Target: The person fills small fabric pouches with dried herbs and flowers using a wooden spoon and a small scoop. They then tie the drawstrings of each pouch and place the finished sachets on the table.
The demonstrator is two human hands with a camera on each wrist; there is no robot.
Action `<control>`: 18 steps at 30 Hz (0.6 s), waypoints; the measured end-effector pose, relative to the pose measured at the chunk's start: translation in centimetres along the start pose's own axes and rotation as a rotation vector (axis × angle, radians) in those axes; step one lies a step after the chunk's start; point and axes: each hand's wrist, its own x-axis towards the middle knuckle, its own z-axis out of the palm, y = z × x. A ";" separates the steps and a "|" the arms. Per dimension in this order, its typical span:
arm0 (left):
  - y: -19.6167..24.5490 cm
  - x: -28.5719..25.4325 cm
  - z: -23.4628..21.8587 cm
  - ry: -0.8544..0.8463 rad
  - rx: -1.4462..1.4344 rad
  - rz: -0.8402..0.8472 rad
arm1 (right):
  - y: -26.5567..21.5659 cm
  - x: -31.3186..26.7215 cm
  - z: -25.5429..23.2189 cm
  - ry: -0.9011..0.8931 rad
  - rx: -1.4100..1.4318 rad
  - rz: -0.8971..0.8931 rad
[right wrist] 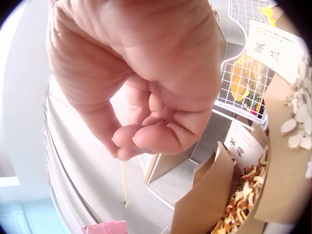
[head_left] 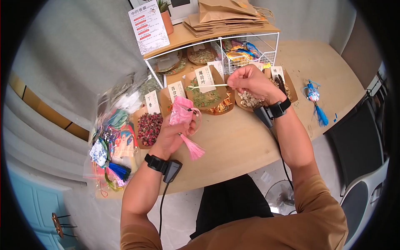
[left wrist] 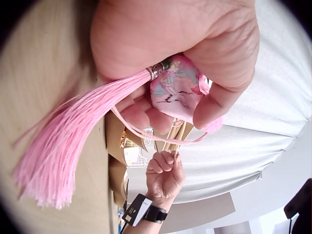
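My left hand (head_left: 173, 135) grips a small pink fabric sachet (head_left: 182, 110) with a printed pattern. A long pink tassel (left wrist: 73, 131) hangs from it below a silvery bead, and a pink cord loop (left wrist: 146, 134) trails from the sachet. Between thumb and fingertips my right hand (head_left: 250, 83) pinches a slender pale stick (head_left: 214, 86). It points left, level above the herb tray (head_left: 204, 99) of green leaves, and a small bit shows at its far tip (right wrist: 126, 202). In the right wrist view a pink edge of the sachet (right wrist: 105, 228) shows below that tip.
Labelled kraft trays line the table: dried rosebuds (head_left: 149, 128), orange-brown shreds (right wrist: 243, 195), pale slices (head_left: 250, 100). Behind stand a shelf with paper bags (head_left: 221, 18) and a wire basket (head_left: 246, 62). Packaged sachets (head_left: 118, 141) lie left; a blue tasselled sachet (head_left: 312, 93) lies right.
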 end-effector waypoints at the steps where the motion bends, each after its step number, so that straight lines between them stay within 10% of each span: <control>1: 0.0 0.0 0.0 -0.003 -0.004 0.003 | -0.2 -0.2 0.1 -0.040 -0.002 -0.025; 10: 0.1 -0.2 0.0 -0.035 -0.025 0.021 | -0.8 -0.6 2.0 -0.094 -0.308 -0.371; 18: -0.1 0.0 -0.1 -0.037 0.006 0.035 | 0.2 0.1 1.6 0.113 -0.271 -0.295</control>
